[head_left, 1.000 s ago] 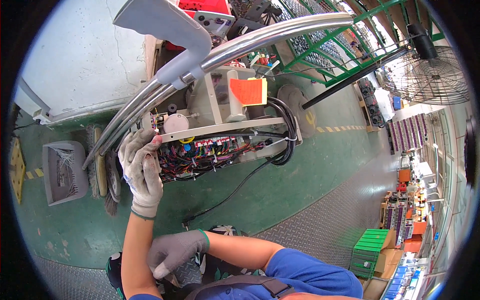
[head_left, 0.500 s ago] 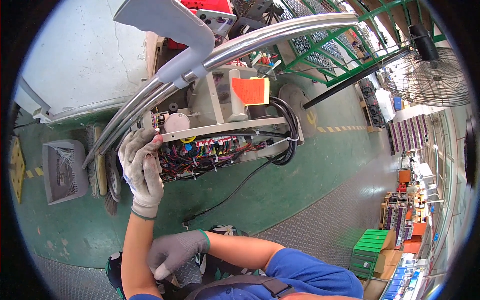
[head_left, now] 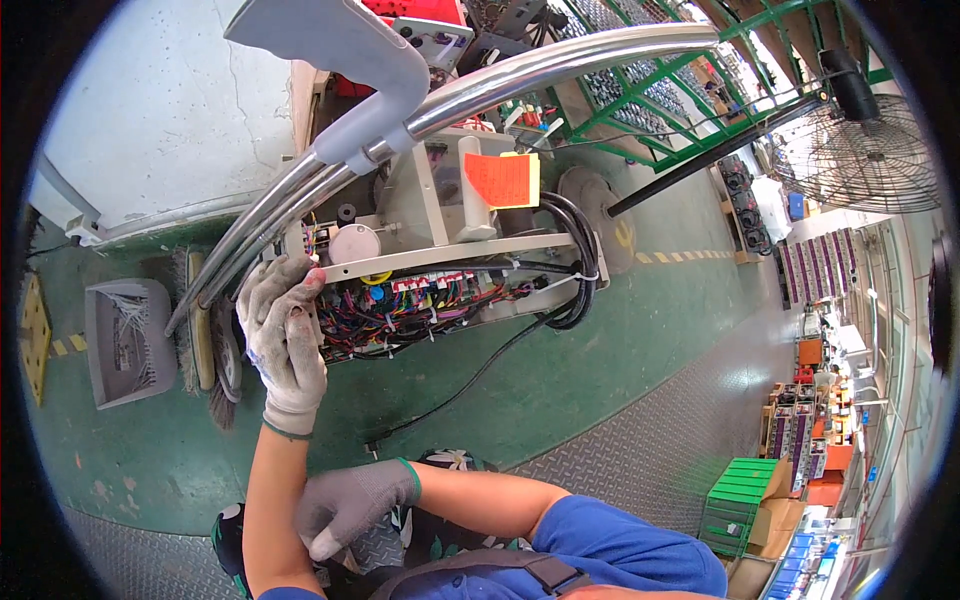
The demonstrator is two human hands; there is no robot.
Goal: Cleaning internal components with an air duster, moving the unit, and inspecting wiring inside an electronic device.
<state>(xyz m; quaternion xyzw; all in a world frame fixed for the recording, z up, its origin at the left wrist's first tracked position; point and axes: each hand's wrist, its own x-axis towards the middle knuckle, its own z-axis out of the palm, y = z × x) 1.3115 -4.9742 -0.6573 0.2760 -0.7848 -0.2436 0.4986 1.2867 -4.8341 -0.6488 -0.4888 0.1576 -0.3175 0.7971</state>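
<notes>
A beige metal machine frame (head_left: pixel 470 248) lies on its side, its open bay packed with a coloured wiring harness (head_left: pixel 400 315). My left hand (head_left: pixel 283 325), in a dirty whitish glove, is at the frame's left end, fingers bent over its corner; the palm side is hidden. A coiled black cable (head_left: pixel 578 270) is tied at the frame's right end, and its loose end trails to a plug near my lap. My right hand (head_left: pixel 355 500), in a grey glove, is closed low against my left forearm; whatever its fingers may hold is hidden.
Bent chrome tubes (head_left: pixel 540 75) with a grey plastic part (head_left: pixel 340 50) rise above the frame. An orange-red paper tag (head_left: pixel 500 182) hangs there. Left are a dustpan (head_left: pixel 130 345) and brushes; right, a standing fan (head_left: pixel 850 155), a green crate (head_left: pixel 735 505) and stocked shelving.
</notes>
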